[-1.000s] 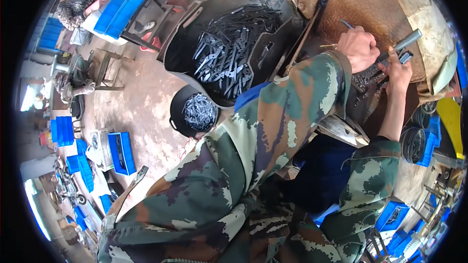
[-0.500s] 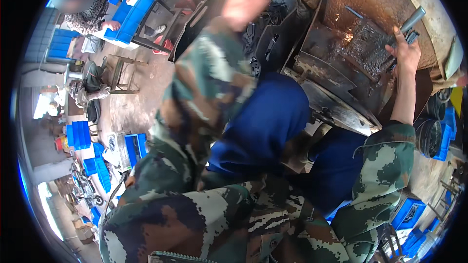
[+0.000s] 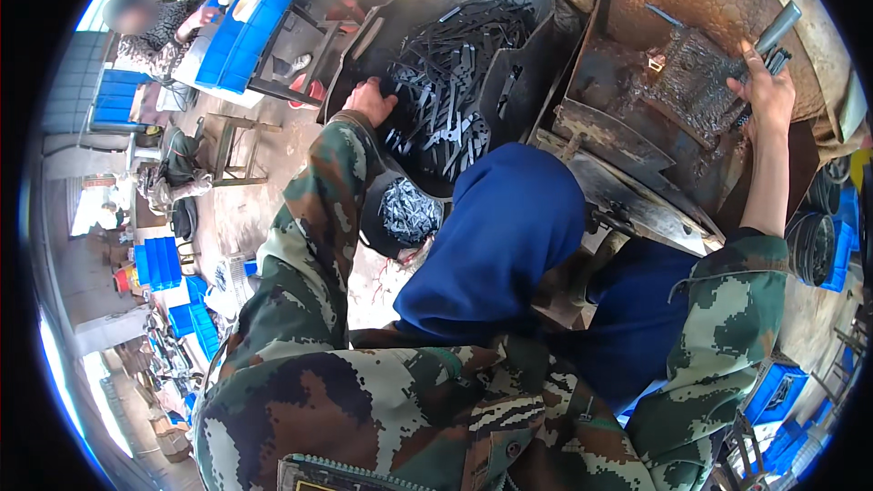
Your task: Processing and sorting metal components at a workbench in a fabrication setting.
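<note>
Left hand reached among flat metal blanks in a black bin, at ten o'clock; right hand gripped a grey handle at two o'clock; many blanks remained

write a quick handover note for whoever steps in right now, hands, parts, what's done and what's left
Left hand: reaching into the big black tub, fingers on the heap of dark metal blanks; whether it has gripped one cannot be told.
Right hand: closed on the grey lever handle at the rusty press fixture.
Small black bucket beside the left forearm holds shiny metal pieces.
Done: some pieces are in the bucket.
Left: the tub holds many blanks.
</note>
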Demonstrator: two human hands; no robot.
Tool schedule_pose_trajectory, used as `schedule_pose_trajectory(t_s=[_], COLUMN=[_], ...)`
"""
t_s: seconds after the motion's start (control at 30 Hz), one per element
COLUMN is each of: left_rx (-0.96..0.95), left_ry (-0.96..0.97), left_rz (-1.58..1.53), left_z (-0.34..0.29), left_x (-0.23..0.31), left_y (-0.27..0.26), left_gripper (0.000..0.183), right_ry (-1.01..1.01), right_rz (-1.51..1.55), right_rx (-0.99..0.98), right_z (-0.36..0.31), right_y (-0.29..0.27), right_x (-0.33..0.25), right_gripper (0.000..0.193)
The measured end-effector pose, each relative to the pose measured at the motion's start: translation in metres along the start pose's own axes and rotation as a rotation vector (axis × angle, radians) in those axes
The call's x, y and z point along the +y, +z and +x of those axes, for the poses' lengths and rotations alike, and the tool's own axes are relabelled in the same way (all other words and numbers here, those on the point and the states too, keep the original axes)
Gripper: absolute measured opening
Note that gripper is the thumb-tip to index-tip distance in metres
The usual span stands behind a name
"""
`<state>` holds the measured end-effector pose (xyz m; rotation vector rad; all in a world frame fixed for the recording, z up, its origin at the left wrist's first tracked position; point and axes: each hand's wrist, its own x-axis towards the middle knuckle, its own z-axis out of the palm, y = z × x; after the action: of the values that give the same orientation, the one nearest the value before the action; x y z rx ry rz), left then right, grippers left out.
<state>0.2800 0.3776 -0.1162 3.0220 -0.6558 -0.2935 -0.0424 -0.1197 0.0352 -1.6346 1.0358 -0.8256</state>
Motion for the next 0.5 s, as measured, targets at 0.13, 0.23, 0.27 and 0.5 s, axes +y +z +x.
schedule_pose_trajectory(t_s=[0.13,0.23,0.27,0.5], left_rx=[0.016,-0.04,-0.089,-0.106], left_ry=[0.0,-0.056,-0.096,-0.119], left_rz=[0.126,0.16,0.165,0.194], left_z=[0.004,0.006,0.007,0.01], left_x=[0.019,0.027,0.031,0.03], left_y=[0.001,-0.007,-0.01,-0.011], left_gripper=[0.054,0.052,0.05,0.04], right_ry=[0.017,0.018,0.017,0.021], right_rz=[-0.009,-0.013,-0.01,0.024], right_rx=[0.01,0.013,0.01,0.003], right_z=[-0.003,-0.004,-0.004,-0.005], right_y=[-0.002,0.001,0.0,-0.001], right_x=[-0.001,-0.006,-0.005,-0.007], right_gripper=[0.036,0.036,0.037,0.035])
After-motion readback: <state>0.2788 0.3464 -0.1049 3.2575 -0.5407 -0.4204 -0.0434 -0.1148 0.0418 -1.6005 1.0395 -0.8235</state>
